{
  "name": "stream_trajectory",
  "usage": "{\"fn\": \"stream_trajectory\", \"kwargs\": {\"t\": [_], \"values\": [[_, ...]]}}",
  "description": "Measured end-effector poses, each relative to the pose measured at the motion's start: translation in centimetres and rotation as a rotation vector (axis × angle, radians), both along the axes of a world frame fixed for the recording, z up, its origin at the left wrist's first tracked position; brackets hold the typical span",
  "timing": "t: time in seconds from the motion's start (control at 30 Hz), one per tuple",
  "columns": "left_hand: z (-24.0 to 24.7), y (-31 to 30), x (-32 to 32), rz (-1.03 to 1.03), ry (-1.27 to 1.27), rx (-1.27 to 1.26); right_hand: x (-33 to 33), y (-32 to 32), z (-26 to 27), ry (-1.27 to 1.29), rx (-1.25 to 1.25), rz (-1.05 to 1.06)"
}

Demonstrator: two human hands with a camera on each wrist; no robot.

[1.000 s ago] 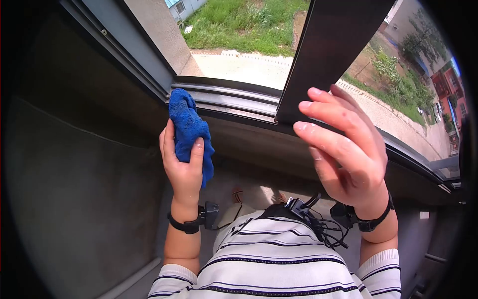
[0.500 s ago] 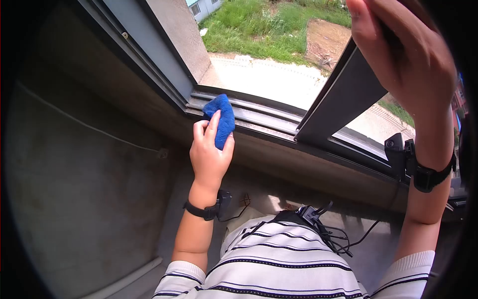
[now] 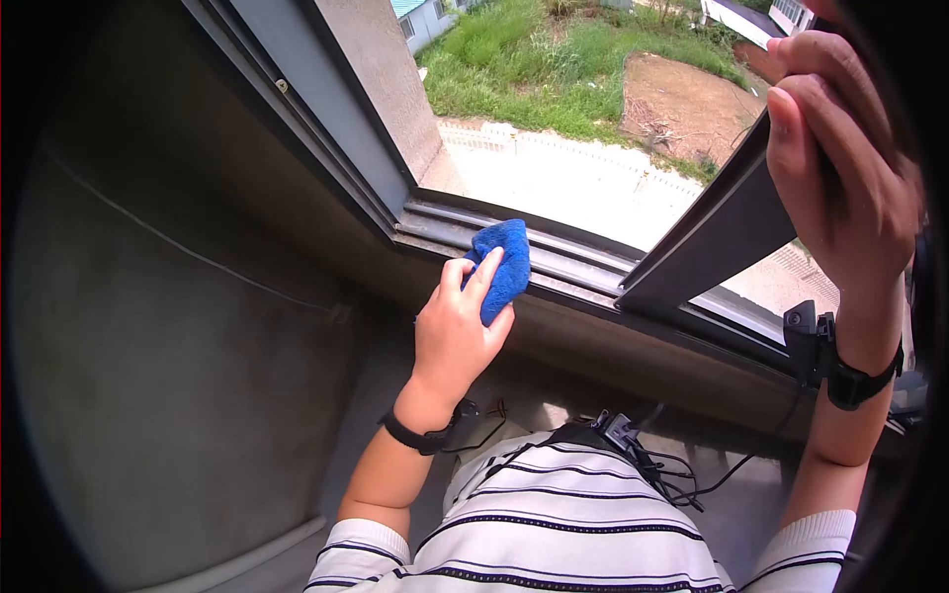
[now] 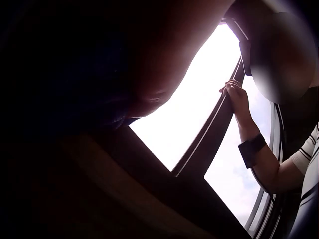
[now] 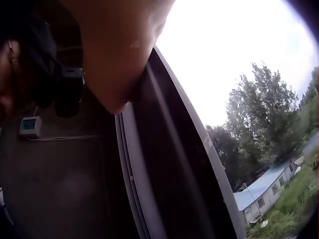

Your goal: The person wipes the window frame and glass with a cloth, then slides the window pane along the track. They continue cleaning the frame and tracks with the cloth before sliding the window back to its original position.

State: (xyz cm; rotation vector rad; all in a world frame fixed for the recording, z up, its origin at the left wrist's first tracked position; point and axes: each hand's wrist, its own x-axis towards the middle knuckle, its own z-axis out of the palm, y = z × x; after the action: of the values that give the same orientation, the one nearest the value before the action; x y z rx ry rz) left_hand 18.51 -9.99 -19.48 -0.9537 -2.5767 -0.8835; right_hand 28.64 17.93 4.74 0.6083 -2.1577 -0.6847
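My left hand (image 3: 455, 341) holds a folded blue cloth (image 3: 509, 267) in the head view, fingers over its top and the thumb along its near side. The cloth lies against the window track (image 3: 565, 267), close to the left corner of the frame. In the left wrist view the cloth is mostly lost in shadow. Raised at the upper right, my right hand (image 3: 855, 188) grips the edge of the dark sliding window sash (image 3: 692, 242). The left wrist view shows that hand's fingers curled over the sash's upright edge.
A side frame (image 3: 341, 109) rises at the left, beside a bare grey wall (image 3: 178, 366). Past the opening are grass (image 3: 524, 79) and a pale paved strip (image 3: 554, 173). Cables (image 3: 682, 474) hang at my waist. A small wall box (image 5: 30, 127) shows in the right wrist view.
My left hand has turned palm down and brought the cloth onto the track, then slid it rightward. My right hand has risen from in front of the sash to its upper edge.
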Motion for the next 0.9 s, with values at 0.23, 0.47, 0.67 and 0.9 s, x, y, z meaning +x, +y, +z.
{"fn": "stream_trajectory", "kwargs": {"t": [0.23, 0.47, 0.67, 0.9], "values": [[-0.6, -3.8, -4.9, 0.33, -0.045, 0.073, 3.7, 3.4, 0.1, 0.007, 0.146, -0.12], [1.1, -1.0, -4.8, 0.173, 0.004, -0.154, 8.0, 8.1, -1.2, -0.074, 0.095, -0.22], [-0.4, 7.2, 1.4, -0.273, -0.037, -0.115, 8.6, 8.5, -2.5, -0.012, 0.125, -0.254], [-0.3, 16.7, 8.0, -0.639, -0.118, -0.21, 8.4, 8.6, -3.3, 0.073, 0.083, -0.167]]}}
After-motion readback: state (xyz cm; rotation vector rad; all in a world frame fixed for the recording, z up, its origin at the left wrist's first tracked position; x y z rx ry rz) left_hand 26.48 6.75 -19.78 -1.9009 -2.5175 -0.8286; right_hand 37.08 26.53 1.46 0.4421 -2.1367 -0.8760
